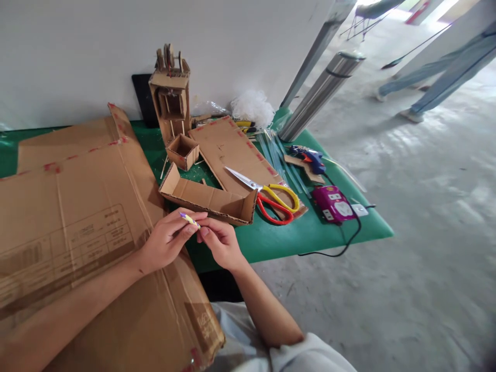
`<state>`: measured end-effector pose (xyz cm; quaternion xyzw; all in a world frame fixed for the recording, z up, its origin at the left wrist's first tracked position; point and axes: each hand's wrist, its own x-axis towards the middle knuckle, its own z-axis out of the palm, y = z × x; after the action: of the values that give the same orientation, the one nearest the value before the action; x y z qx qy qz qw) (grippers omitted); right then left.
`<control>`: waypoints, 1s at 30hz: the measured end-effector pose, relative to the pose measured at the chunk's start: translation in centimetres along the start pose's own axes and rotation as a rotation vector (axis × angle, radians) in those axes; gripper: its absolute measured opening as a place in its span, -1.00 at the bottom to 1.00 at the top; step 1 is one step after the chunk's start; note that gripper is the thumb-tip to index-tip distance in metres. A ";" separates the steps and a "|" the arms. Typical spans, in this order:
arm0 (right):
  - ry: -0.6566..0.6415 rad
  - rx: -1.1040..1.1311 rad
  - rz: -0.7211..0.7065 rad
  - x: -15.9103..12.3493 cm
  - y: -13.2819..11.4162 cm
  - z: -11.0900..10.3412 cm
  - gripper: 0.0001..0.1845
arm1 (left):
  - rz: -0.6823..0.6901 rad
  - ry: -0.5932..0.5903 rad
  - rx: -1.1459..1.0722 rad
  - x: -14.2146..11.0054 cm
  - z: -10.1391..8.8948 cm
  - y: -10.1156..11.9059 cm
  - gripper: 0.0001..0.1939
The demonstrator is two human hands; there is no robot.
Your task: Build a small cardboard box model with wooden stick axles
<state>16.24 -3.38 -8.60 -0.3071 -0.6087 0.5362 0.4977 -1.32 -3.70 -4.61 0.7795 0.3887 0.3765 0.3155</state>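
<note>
A slim yellow-and-purple pen-like stick [189,219] sits between the fingertips of both hands. My left hand [167,236] is closed on its left part, the purple end pointing up and left. My right hand [219,238] pinches the other end, which the fingers partly hide. Just beyond the hands lies an open cardboard trough [209,199] with upturned ends. Scissors [267,196] with one yellow and one red handle rest on a flat cardboard piece [232,150]. Behind the trough stands a small open cardboard box [183,151].
A tall cardboard structure [170,98] stands by the wall. A large flattened carton [85,206] covers the left. On the green tabletop [271,243] are a blue glue gun [314,160], clear glue sticks [284,160], a purple power adapter [331,204] and a steel flask [320,98]. A person [445,72] walks beyond.
</note>
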 end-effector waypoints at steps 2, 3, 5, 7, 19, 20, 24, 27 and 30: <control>-0.003 -0.005 -0.009 0.0 -0.1 0.0 -0.66 | 0.004 0.001 0.007 0.1 0.0 0.0 -0.71; -0.003 -0.004 -0.020 0.0 -0.1 0.0 -0.67 | 0.004 0.002 0.011 0.1 0.0 0.0 -0.70; -0.010 0.005 -0.046 0.0 -0.1 -0.1 -0.69 | 0.000 0.003 0.018 0.2 0.0 0.0 -0.70; -0.018 0.020 -0.075 0.0 -0.1 -0.2 -0.70 | -0.008 0.004 0.020 0.2 0.0 0.0 -0.70; -0.032 -0.010 -0.032 0.3 -0.1 -0.1 -0.66 | -0.035 0.018 -0.030 0.0 -0.2 0.1 -0.69; -0.029 -0.020 -0.018 0.3 -0.1 -0.1 -0.65 | -0.037 0.019 -0.028 0.0 -0.2 0.2 -0.69; -0.015 0.000 -0.017 0.1 0.2 0.0 -0.66 | -0.022 0.006 -0.013 0.0 -0.2 0.2 -0.68; 0.005 0.051 -0.037 0.0 0.3 0.0 -0.68 | 0.010 0.011 0.034 0.0 0.0 0.2 -0.67; 0.008 0.051 -0.048 -0.2 0.2 -0.2 -0.69 | -0.011 0.051 0.087 -0.1 0.2 0.3 -0.67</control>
<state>16.43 -3.39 -8.88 -0.2816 -0.6003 0.5381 0.5204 -1.09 -3.98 -4.51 0.7804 0.4171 0.3773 0.2732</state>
